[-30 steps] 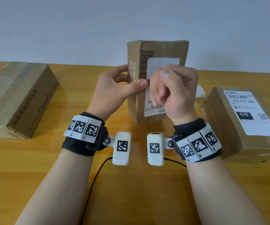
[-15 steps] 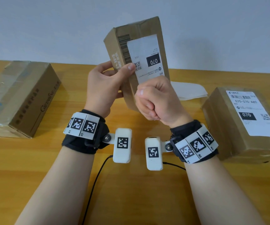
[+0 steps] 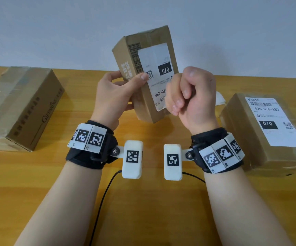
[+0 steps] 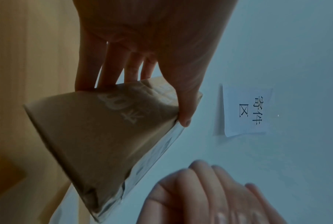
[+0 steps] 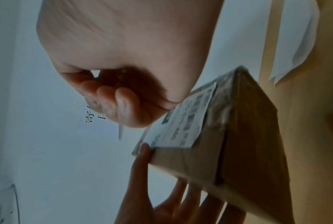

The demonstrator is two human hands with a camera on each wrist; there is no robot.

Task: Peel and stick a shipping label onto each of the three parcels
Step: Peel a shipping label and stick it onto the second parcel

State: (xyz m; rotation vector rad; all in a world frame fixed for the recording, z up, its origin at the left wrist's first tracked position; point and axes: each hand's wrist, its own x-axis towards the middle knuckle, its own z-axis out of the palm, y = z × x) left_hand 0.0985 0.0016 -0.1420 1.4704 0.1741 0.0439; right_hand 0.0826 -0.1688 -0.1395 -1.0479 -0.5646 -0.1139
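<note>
My left hand (image 3: 118,93) (image 4: 142,45) grips a small cardboard parcel (image 3: 143,41) (image 4: 96,133) (image 5: 238,144), thumb on its front and fingers behind. The parcel is lifted above the table and tilted left. A white shipping label (image 3: 158,71) (image 5: 186,121) marked 070 lies on its front face. My right hand (image 3: 191,93) (image 5: 113,60) is curled into a fist holding nothing, and the fist's side touches the label's right part. A second parcel (image 3: 250,139) lies at the right with its own label (image 3: 273,121). A third parcel (image 3: 19,103) sits at the left, no label visible.
White backing paper (image 3: 220,100) lies on the wooden table (image 3: 143,210) behind my right hand. A paper sign (image 4: 246,109) hangs on the pale wall. A black cable (image 3: 104,197) runs toward the table's near edge.
The middle parcel went from standing on the table to lifted and tilted in my left hand. My right hand curled into a fist and slid right across the label.
</note>
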